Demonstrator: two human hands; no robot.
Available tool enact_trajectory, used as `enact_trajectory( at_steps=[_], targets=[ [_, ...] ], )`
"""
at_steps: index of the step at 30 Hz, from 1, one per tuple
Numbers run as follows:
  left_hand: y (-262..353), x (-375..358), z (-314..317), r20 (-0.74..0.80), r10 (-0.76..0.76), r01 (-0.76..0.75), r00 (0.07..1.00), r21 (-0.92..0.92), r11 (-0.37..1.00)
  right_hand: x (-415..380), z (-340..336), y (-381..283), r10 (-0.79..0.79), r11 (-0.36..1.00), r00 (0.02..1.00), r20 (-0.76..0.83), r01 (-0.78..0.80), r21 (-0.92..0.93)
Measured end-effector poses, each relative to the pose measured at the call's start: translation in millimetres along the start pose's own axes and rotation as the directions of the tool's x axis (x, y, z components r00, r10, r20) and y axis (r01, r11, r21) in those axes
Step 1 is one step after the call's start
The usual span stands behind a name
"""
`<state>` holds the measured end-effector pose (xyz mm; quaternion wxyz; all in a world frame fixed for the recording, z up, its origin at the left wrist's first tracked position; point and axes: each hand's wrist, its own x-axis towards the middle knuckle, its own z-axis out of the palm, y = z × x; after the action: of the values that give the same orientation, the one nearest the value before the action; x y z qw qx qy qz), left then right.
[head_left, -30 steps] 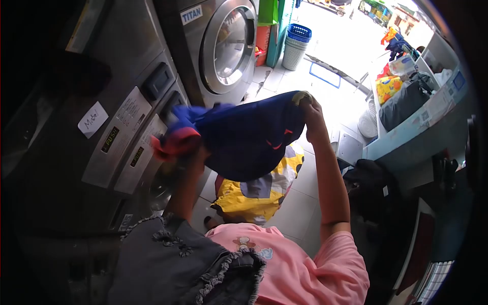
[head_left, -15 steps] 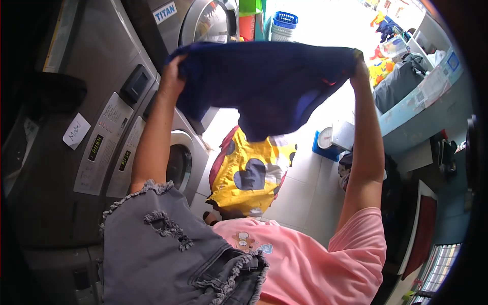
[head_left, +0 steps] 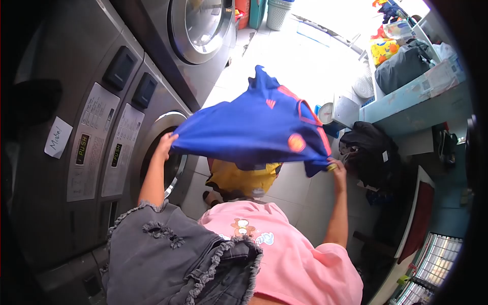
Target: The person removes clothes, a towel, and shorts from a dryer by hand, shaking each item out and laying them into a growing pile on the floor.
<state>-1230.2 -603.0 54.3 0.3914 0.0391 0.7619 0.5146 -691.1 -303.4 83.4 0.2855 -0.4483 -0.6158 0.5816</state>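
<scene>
Blue shirt (head_left: 254, 129) spread out flat in mid-air at frame centre, held at two edges. It carries red trim, a small red mark near the top and a round orange badge on its right half. One corner peaks upward toward the bright floor at upper centre.

Left hand (head_left: 165, 144) at centre left, fingers closed on the shirt's left edge, just in front of the round door of the nearer washing machine (head_left: 101, 142). Right hand (head_left: 336, 166) at centre right, lower than the left, pinched shut on the shirt's right corner; fingertips partly hidden by cloth.

Below the shirt, partly covered by it, a yellow bag (head_left: 244, 180) with dark patches sits on the tiled floor (head_left: 300, 193). Grey denim garment (head_left: 168, 259) with frayed edges lies draped at lower left, over the left arm or shoulder; cannot tell which. Pink shirt of the person fills lower centre.

Second washing machine (head_left: 198, 25) at upper left, door glass reflecting. Handwritten paper label (head_left: 58, 138) stuck to the nearer machine's panel at far left.

Right of the shirt: a scale (head_left: 333, 112) on the floor, a black bag (head_left: 368, 152) just beside it, and a light-blue counter (head_left: 412, 99) at upper right with a dark bundle on top.
</scene>
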Motion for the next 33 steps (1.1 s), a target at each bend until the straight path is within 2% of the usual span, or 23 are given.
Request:
enact_trajectory(
  at_steps=[1, 2, 3, 4, 5, 7, 9, 10, 11, 12, 13, 15, 17, 19, 20, 21, 22, 26, 28, 29, 30, 31, 33],
  targets=[
    [-42.3, 19.6, -9.6, -0.031, 0.055, -0.054, 0.998, 0.023, 0.998, -11.2, 0.7, 53.8, 0.062, 0.996, 0.998, 0.006, -0.062, -0.065],
    [-59.7, 15.4, -11.6, -0.154, -0.060, 0.074, 0.986, 0.090, 0.993, -23.2, 3.7, 92.3, 0.122, 0.907, 0.989, 0.078, -0.079, -0.413],
    [-78.4, 9.6, -14.5, -0.282, -0.162, 0.207, 0.946, 0.137, 0.969, -38.1, 18.5, 91.7, 0.267, 0.801, 0.954, 0.140, -0.138, -0.583],
    [-138.4, 31.8, -29.9, -0.431, -0.058, 0.163, 0.901, 0.211, 0.964, -43.1, 28.1, 107.0, 0.409, 0.625, 0.909, 0.082, -0.213, -0.751],
    [-187.2, 49.9, -46.6, -0.562, 0.057, 0.131, 0.825, 0.289, 0.948, -42.6, 39.5, 101.7, 0.413, 0.671, 0.902, 0.127, -0.207, -0.712],
    [-169.3, 11.0, -56.3, -0.402, -0.198, 0.326, 0.894, 0.280, 0.903, -24.5, 73.2, 70.5, 0.343, 0.774, 0.936, 0.074, -0.237, -0.587],
    [-179.3, 3.1, -68.6, -0.249, -0.259, 0.311, 0.933, 0.196, 0.930, 14.3, 108.9, 33.8, 0.133, 0.829, 0.980, 0.149, -0.028, -0.559],
    [-166.0, -14.0, -64.5, -0.321, -0.161, 0.229, 0.933, 0.186, 0.956, 40.1, 133.3, 10.4, -0.010, 0.877, 0.977, 0.211, 0.110, -0.467],
    [-157.2, -21.8, -70.2, -0.188, -0.138, 0.163, 0.972, 0.127, 0.978, 58.8, 167.5, -34.3, -0.137, 0.896, 0.959, 0.248, 0.227, -0.381],
    [-150.8, -18.5, -76.3, -0.072, -0.168, 0.173, 0.983, 0.066, 0.983, 81.0, 202.0, -63.3, -0.317, 0.822, 0.912, 0.260, 0.401, -0.403],
    [-122.2, -34.4, -70.9, -0.048, -0.147, 0.153, 0.988, 0.176, 0.972, 78.3, 243.8, -124.4, -0.317, 0.858, 0.915, 0.248, 0.389, -0.337],
    [-105.1, -39.6, -72.8, 0.012, -0.022, 0.021, 1.000, 0.135, 0.991, 70.1, 319.0, -215.2, -0.559, 0.751, 0.772, 0.304, 0.626, -0.209],
    [-70.4, -67.0, -71.1, 0.003, 0.171, -0.171, 0.985, -0.043, 0.984, 25.5, 385.8, -306.0, -0.739, 0.617, 0.580, 0.343, 0.787, -0.004],
    [-38.4, -93.1, -79.0, 0.050, 0.236, -0.235, 0.970, -0.041, 0.971, -17.7, 440.3, -371.7, -0.817, 0.525, 0.448, 0.363, 0.838, 0.149],
    [-26.4, -104.2, -83.7, 0.039, 0.306, -0.305, 0.951, -0.033, 0.952, -37.0, 464.1, -395.9, -0.894, 0.384, 0.326, 0.307, 0.910, 0.153],
    [-15.9, -116.1, -87.7, 0.035, 0.370, -0.369, 0.928, -0.022, 0.929, -59.3, 481.5, -420.1, -0.917, 0.333, 0.279, 0.284, 0.929, 0.160],
    [-6.9, -128.5, -92.5, 0.030, 0.377, -0.376, 0.926, -0.038, 0.926, -76.2, 497.6, -440.1, -0.943, 0.224, 0.205, 0.261, 0.973, 0.045],
    [-0.4, -150.6, -103.7, 0.013, 0.460, -0.459, 0.888, -0.048, 0.887, -90.8, 538.5, -479.3, -0.951, 0.133, 0.113, 0.289, 0.990, 0.049],
    [12.7, -164.3, -103.2, 0.017, 0.493, -0.489, 0.870, -0.098, 0.867, -90.7, 536.8, -499.6, -0.901, 0.398, 0.286, 0.326, 0.844, 0.360],
    [21.7, -173.6, -102.8, 0.019, 0.519, -0.511, 0.854, -0.148, 0.846, -69.2, 534.0, -506.9, -0.965, 0.264, 0.208, 0.163, 0.789, 0.555],
    [33.1, -180.4, -102.6, 0.033, 0.520, -0.508, 0.853, -0.172, 0.844, -58.7, 519.2, -519.7, -0.962, 0.241, 0.261, 0.074, 0.697, 0.675],
    [46.9, -186.8, -102.2, 0.048, 0.522, -0.504, 0.852, -0.198, 0.841, -48.3, 499.5, -530.7, -0.961, 0.194, 0.275, 0.000, 0.678, 0.709],
    [72.8, -198.2, -96.5, 0.081, 0.569, -0.520, 0.818, -0.315, 0.794, -30.3, 454.0, -539.1, -0.975, 0.096, 0.196, -0.103, 0.791, 0.605]
  ],
)
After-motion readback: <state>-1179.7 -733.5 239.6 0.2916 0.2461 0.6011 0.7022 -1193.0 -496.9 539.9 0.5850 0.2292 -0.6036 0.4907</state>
